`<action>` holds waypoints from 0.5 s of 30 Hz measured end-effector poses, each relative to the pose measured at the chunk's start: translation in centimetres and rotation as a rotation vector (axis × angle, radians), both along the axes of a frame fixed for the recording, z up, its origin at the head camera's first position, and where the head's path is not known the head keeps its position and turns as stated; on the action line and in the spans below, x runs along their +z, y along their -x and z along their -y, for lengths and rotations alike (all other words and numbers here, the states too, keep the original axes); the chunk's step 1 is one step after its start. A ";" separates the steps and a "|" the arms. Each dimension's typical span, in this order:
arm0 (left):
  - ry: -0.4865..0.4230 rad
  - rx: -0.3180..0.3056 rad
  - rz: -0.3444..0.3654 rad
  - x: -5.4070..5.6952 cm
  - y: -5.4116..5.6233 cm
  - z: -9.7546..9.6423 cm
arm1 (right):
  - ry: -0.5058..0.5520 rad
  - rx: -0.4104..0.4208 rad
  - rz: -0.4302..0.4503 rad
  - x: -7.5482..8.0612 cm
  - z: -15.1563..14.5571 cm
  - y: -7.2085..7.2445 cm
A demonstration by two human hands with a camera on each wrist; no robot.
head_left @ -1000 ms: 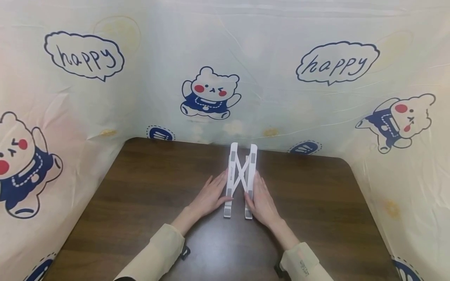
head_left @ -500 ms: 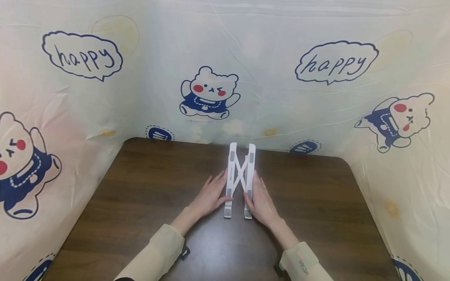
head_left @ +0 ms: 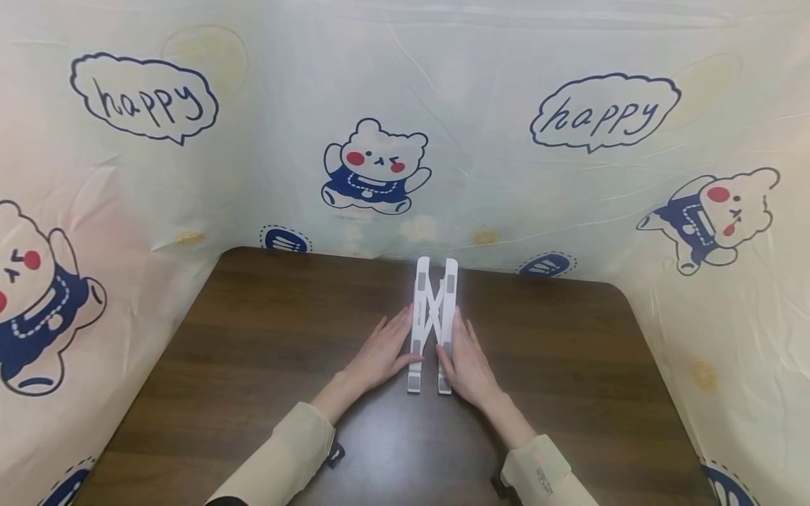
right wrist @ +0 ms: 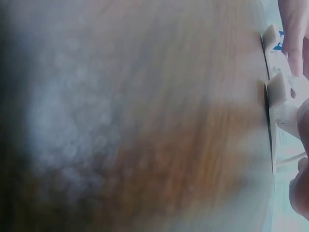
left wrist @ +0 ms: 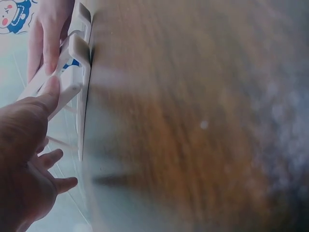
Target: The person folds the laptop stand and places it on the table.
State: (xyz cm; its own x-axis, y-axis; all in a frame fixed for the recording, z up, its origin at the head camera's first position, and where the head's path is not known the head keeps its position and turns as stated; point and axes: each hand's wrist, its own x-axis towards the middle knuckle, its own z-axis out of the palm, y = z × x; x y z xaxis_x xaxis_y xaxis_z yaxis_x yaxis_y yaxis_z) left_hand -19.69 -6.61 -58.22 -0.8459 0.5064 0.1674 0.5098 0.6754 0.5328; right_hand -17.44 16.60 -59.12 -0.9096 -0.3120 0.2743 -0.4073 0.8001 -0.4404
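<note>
Stand, head view: a white folding stand (head_left: 434, 313) lies near the middle of the worktop (head_left: 266, 337), toward the far edge; two slim parallel rails (head_left: 448, 309) with rounded far ends, joined by flat bars crossing in an X.
Pads: smooth grey blocks (head_left: 421, 281) set along the rails.
Left hand: left hand (head_left: 382, 350) lies against the outer side of the left rail, fingers close to straight, thumb laid across it.
Right hand: right hand (head_left: 471, 365) mirrors this on the right rail, fingers extended, thumb over the near part; the stand sits between both palms.
Sleeves: pale beige cloth (head_left: 278, 450), with thick cuffs and a dark clip (head_left: 336, 454) under the left one.
Worktop: dark brown wood grain, rounded far corners, a soft glare close to the person.
Cloth: thin creased backdrop (head_left: 481, 105) on three sides, printed with bears (head_left: 375, 169) and "happy" bubbles (head_left: 606, 112).
Left wrist view: the left thumb presses the stand, other fingers spread loosely; turned-up tips (left wrist: 79, 48) curve off the rails.
Right wrist view: the worktop is blurred; right fingers are mostly cut off, their curl unclear.
</note>
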 end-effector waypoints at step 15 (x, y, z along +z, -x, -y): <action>0.059 -0.014 -0.008 0.7 -0.4 -0.5 | 0.022 0.037 0.009 -0.2 0.3 0.2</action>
State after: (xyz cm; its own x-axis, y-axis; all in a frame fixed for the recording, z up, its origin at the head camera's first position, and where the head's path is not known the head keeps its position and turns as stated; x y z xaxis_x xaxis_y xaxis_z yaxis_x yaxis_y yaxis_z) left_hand -19.25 -6.09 -57.53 -0.8373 0.5276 0.1437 0.5237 0.6981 0.4881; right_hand -17.61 16.27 -59.35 -0.9001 -0.3393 0.2733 -0.4322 0.7748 -0.4613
